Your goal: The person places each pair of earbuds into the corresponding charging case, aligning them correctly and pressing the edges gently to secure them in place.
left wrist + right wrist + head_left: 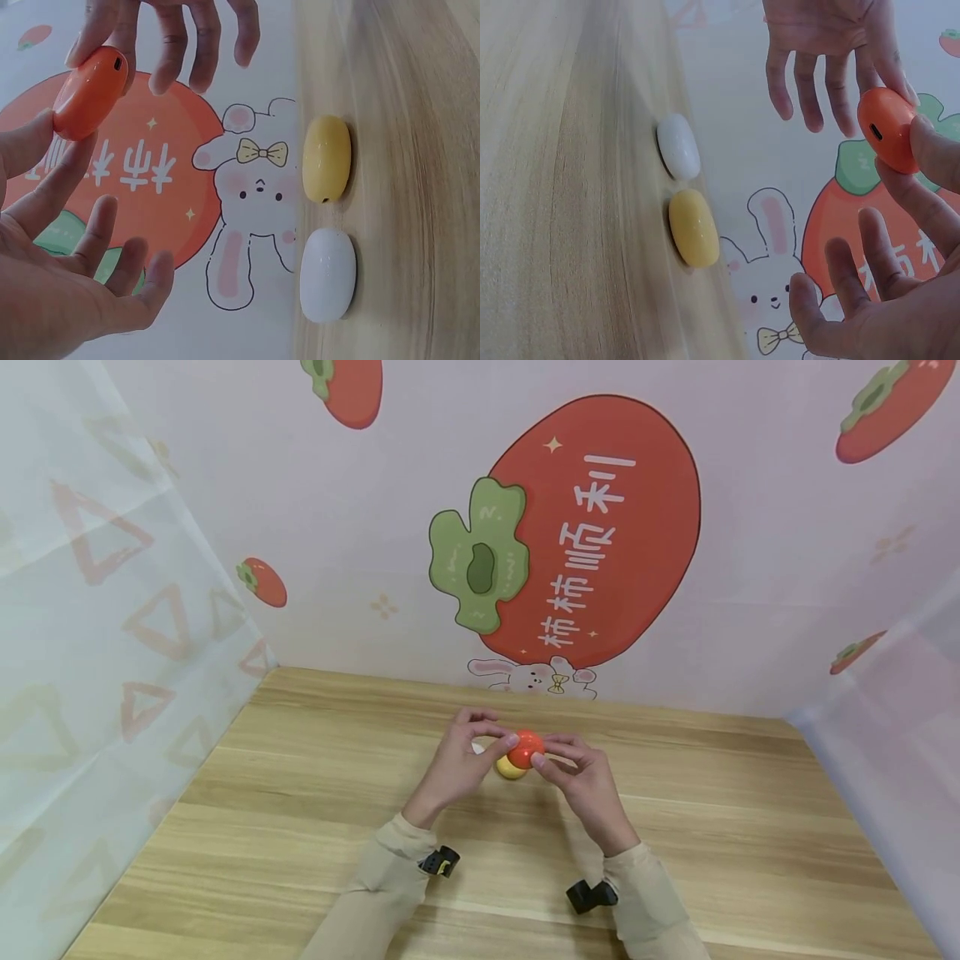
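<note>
Up off the table, an orange-red, glossy, pebble-shaped case (pixel 527 748) with a small dark slot in its edge is pinched from both sides. My left hand (pixel 459 762) holds its left side between thumb and finger, the other fingers loosely spread. On its right side, my right hand (pixel 592 787) pinches it with thumb and fingertips. Below and behind lie a yellow case (pixel 327 159) of the same shape and a white case (pixel 328 275), side by side on the table. In the head view, the left hand mostly hides the white one.
The wooden table (pixel 315 827) runs back to a printed wall (pixel 360 510) with a large persimmon and a rabbit drawn on it. Patterned side walls stand at left and right. Each sleeve bears a black wrist camera (pixel 441 862).
</note>
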Tool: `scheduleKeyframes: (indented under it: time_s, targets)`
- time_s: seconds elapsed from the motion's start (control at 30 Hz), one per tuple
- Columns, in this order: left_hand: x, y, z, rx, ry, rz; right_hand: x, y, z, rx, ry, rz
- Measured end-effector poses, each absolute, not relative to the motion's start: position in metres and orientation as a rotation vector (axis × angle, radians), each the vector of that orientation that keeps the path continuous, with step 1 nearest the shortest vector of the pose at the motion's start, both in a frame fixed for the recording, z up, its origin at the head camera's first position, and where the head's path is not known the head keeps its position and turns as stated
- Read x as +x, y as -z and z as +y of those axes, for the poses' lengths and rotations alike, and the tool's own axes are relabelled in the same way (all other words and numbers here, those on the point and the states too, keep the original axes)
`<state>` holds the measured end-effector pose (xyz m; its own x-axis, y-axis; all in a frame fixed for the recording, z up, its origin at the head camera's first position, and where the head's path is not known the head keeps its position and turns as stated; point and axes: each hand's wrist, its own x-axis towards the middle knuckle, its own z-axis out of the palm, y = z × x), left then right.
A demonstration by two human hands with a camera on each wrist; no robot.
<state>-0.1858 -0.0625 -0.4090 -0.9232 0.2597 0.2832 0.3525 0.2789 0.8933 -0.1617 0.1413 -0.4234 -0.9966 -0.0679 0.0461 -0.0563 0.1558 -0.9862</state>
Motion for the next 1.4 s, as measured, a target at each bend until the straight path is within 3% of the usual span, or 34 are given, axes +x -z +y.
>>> scheduleKeyframes:
  time_s: [0.9, 1.1, 1.4]
  targets:
    - [-0.1853, 0.4111, -0.0632, -0.569, 1.808, -2.548, -0.1624, 0.4220, 0.1446, -0.078, 2.001, 2.411]
    - [-0.1880, 0.4124, -0.0625, -0.558, 1.750, -2.503, -0.1614, 0.4221, 0.1479, -0.252, 1.851, 2.674]
    - [-0.1867, 0.4124, -0.0613, -0.514, 1.792, -2.469, -0.1611, 0.4233, 0.1472, -0.773, 1.413, 3.216]
